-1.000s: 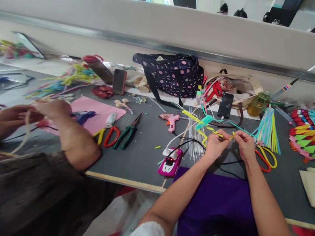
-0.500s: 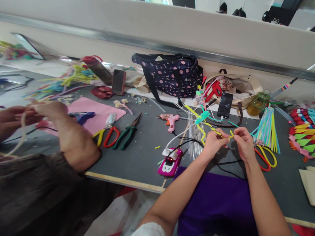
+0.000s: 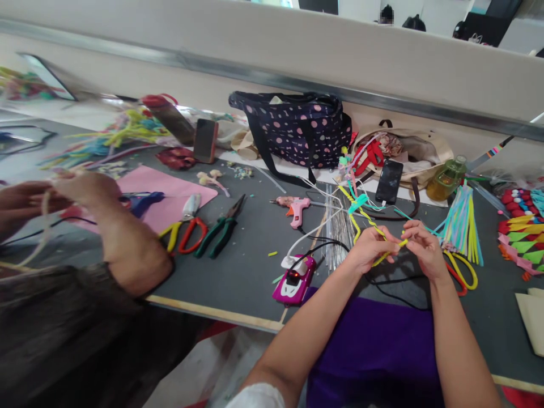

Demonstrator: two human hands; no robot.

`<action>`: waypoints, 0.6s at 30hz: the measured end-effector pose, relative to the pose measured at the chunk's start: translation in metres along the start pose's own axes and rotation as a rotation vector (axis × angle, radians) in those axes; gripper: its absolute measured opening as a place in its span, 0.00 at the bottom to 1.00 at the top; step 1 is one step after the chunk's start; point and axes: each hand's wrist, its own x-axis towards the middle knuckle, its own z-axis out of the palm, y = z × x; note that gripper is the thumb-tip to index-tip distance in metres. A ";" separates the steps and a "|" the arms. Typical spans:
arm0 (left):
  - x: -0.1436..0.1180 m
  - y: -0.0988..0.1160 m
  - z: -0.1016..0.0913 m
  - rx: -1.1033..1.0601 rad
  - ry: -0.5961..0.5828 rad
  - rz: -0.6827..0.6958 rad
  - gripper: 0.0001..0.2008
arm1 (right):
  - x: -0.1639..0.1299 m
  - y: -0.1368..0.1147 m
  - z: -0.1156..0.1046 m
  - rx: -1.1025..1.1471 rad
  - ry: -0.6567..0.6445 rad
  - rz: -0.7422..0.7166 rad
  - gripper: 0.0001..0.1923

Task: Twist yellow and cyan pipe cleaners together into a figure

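Observation:
Yellow pipe cleaners (image 3: 378,228), bent and joined to a teal pipe cleaner bundle (image 3: 357,204), run into my left hand (image 3: 372,248). Its fingers are closed on the yellow stem. My right hand (image 3: 426,249) pinches the short yellow end close to the left fingertips. The fingertips nearly meet, so the exact twist between them is partly hidden. Behind my right hand lie scissors (image 3: 466,271) with red and yellow handles. A fan of pastel pipe cleaners (image 3: 461,226) stands just beyond them.
A pink glue gun (image 3: 297,208), clear sticks (image 3: 340,226) and a magenta power socket (image 3: 294,280) lie left of my hands. Further left are green pliers (image 3: 219,232) and a co-worker's arm (image 3: 127,238). A dotted bag (image 3: 297,130), phone (image 3: 389,181) and bottle (image 3: 446,178) stand behind.
The yellow and teal piece has shifted right and tilted. My hands have drawn closer around its yellow end, and a yellow length now shows below my left hand.

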 end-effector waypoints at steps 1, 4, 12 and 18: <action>-0.001 0.001 0.000 0.009 0.009 0.017 0.16 | 0.000 0.000 -0.001 -0.024 -0.004 -0.008 0.06; -0.002 0.001 0.002 0.037 0.034 0.063 0.15 | 0.001 0.000 -0.002 -0.084 -0.018 -0.027 0.06; -0.001 -0.001 0.005 0.175 0.119 0.239 0.13 | 0.004 0.002 0.002 -0.163 0.036 -0.055 0.05; -0.004 -0.002 0.007 0.370 0.184 0.374 0.08 | 0.005 0.004 0.004 -0.240 0.104 -0.077 0.03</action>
